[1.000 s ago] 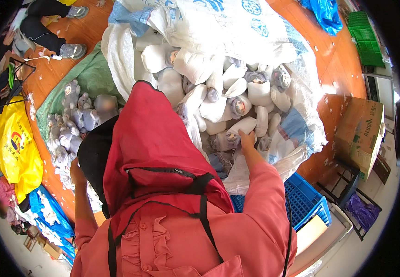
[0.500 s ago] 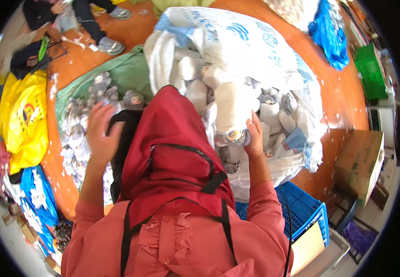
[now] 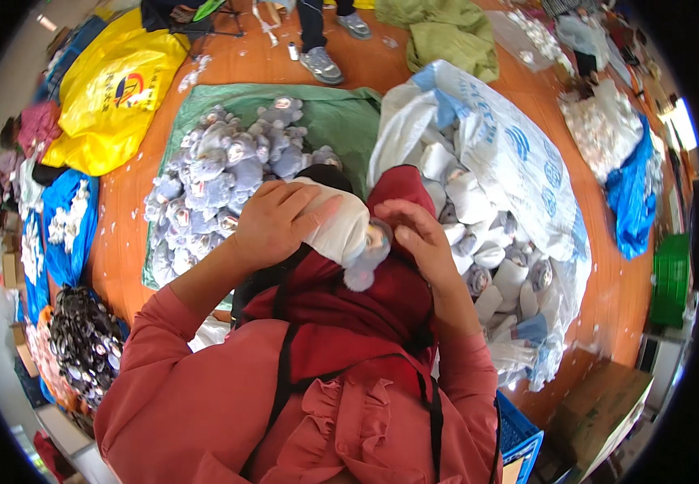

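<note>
A plush toy (image 3: 367,262) with a grey head is tucked upside down in a white cloth-like cover (image 3: 338,223) and lies slanted above my lap. My left hand (image 3: 273,218) is wrapped over the covered end, with its thumb stretched along the top. Beside the toy's head is my right hand (image 3: 420,238), its thumb and fingers apart; contact with the head cannot be made out clearly. Underneath is my dark red apron (image 3: 341,294). On the left lies a pile of bare grey plush toys (image 3: 216,165); on the right, white-covered ones (image 3: 470,198) fill a big white sack (image 3: 519,121).
A green sheet (image 3: 337,121) lies under the grey pile. Yellow bag (image 3: 116,101) and blue bag (image 3: 67,218) are at left, with dark items (image 3: 83,347) nearer. A cardboard box (image 3: 603,411) and blue crate (image 3: 519,436) stand at right. Another person's shoes (image 3: 321,66) are ahead.
The white-covered toy has moved from over the sack to above my lap. My left hand, empty before, now grips its cover; my right hand has come inward with fingers spread. The view has turned left.
</note>
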Demonstrator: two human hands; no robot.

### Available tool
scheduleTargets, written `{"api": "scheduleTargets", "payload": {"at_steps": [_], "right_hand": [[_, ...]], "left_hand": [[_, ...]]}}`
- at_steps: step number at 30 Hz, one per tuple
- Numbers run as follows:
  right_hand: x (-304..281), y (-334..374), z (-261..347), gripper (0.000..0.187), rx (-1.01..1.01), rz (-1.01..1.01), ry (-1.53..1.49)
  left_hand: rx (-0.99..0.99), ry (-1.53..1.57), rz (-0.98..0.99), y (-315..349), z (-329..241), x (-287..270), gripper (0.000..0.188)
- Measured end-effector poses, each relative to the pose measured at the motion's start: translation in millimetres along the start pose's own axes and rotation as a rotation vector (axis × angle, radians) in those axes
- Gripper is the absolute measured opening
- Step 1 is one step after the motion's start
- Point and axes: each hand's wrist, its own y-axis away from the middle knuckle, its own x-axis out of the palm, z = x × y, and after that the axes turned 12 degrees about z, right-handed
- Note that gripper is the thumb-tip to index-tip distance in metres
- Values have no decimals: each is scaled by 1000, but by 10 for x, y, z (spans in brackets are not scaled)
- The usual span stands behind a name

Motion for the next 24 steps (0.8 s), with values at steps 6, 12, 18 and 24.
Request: {"api": "scheduleTargets", "payload": {"at_steps": [6,12,18,24], "right_hand": [[409,-290,25,70,-75,74,738],[530,-443,-223,63,18,-70,851],[226,-379,-221,51,-2,137,120],[209,-342,-471,50,29,191,-70]], "left_hand": [[-374,71,82,275,-209,-83,56],[-531,191,178,311,-388,-49,49],[-545,1580,74,415,30,-145,42],[-529,2150,231,437,-18,255,76]]}}
